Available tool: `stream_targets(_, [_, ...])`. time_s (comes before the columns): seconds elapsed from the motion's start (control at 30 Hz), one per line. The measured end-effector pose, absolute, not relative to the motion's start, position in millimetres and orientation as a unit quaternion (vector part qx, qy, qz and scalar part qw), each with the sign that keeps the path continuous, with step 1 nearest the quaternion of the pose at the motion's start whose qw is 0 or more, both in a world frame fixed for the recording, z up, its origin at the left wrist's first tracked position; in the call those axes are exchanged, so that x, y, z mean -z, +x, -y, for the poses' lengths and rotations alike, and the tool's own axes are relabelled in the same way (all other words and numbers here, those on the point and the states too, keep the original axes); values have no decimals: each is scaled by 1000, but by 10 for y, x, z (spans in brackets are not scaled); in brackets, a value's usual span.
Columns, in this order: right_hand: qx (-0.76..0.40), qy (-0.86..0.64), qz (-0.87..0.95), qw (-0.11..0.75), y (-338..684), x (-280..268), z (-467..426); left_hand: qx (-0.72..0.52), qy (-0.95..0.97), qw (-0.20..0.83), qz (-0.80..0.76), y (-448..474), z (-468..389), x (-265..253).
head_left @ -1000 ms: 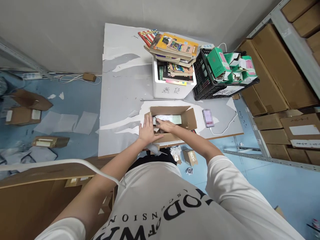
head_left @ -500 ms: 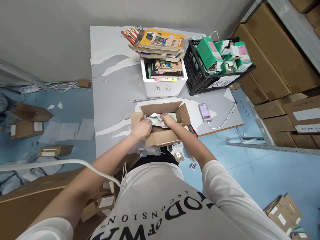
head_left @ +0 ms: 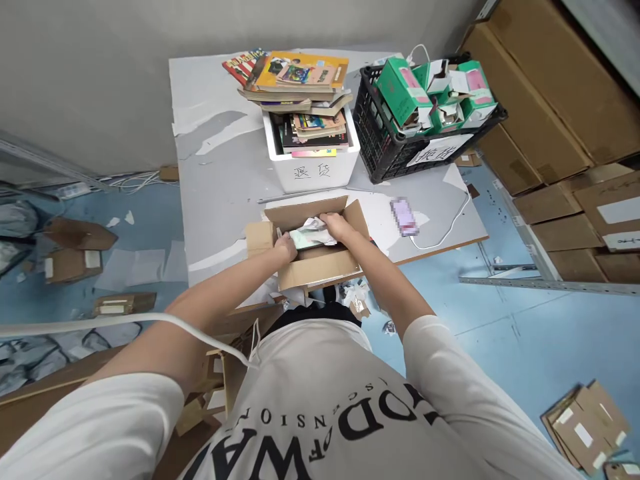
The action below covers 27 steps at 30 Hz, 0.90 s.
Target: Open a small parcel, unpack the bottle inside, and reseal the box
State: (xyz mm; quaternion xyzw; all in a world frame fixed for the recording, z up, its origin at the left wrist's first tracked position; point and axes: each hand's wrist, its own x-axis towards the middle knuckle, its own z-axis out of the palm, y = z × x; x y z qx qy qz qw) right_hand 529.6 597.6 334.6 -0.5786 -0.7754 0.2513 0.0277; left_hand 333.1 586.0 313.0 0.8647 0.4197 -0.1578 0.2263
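Grey worktop [head_left: 215,190], streaked with white, stands against a bare wall [head_left: 115,80]; at its far side sit a white bin [head_left: 320,177] heaped with books [head_left: 310,77] and, to the right, a black crate [head_left: 370,147] of green boxes [head_left: 399,90]. Phone [head_left: 404,217] lies on the near right. Near edge: carton [head_left: 320,270], top unclosed, flaps spread; inside it, a pale green packet [head_left: 301,240], crumpled white paper [head_left: 316,225] over its right part. Right hand [head_left: 339,228]: grip clasped on that paper. Left hand [head_left: 286,247]: fingers curled at the packet's left end; too small to tell whether they grasp it or merely touch. Stage, judged: handling under way; packet partly exposed, yet packet and paper both lie within the carton's walls.
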Motion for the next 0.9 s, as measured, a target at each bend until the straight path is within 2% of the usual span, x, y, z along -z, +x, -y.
stream_targets(0.13, [-240, -558, 793, 41, 5314, -3551, -5972, 210, 872, 195, -397, 3228, -5948, -3409])
stream_targets(0.23, [-269, -540, 788, 119, 5389, -3772, -5909, 162, 902, 176, -359, 3064, -5948, -3757])
stream_targets(0.3, [-307, -534, 764, 192, 5433, -3946, -5876, 64, 904, 176, -384, 2888, -5870, -4002])
stream_targets(0.43, [-376, -522, 690, 332, 5174, -4270, -5970, -215, 775, 188, -564, 2319, -5593, -4308])
stream_targets(0.53, [-430, -470, 673, 376, 4481, -4366, -6131, -362, 626, 182, -666, 1743, -5412, -4237])
stream_targets(0.6, [-450, -452, 683, 356, 3856, -4307, -6186, -416, 516, 221, -715, 1376, -5322, -4042])
stream_targets(0.7, [-454, -484, 693, 282, 2965, -4049, -6107, -468, 284, 336, -766, 1003, -5197, -3622])
stream_targets(0.8, [-423, -546, 703, 168, 2414, -3713, -5887, -441, 118, 396, -797, 889, -5069, -3192])
stream_targets(0.9, [-381, -594, 708, 42, 2259, -3451, -5671, -409, 71, 418, -808, 932, -4983, -2863])
